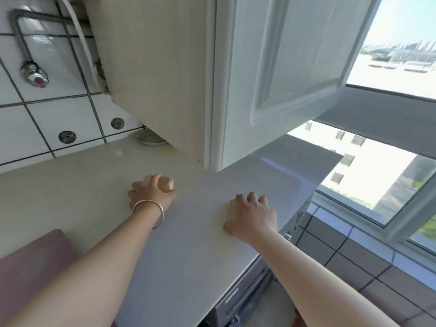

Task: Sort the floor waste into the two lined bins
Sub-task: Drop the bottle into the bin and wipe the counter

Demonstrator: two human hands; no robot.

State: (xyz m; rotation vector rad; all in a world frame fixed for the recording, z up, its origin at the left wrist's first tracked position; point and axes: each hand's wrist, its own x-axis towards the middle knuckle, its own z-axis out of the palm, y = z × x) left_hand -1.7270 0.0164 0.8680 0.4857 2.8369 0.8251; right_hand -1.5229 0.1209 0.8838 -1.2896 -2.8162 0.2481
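On the pale countertop beneath the wall cabinet, the left hand curls around one tan block while the right hand grips another tan block; no bins in view.

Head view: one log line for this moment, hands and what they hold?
left hand: grips tan block | right hand: grips tan block | both on countertop | bins: not in view

Above: cupboard hangs low over the bench.
Back: tiled wall, dish under cupboard.
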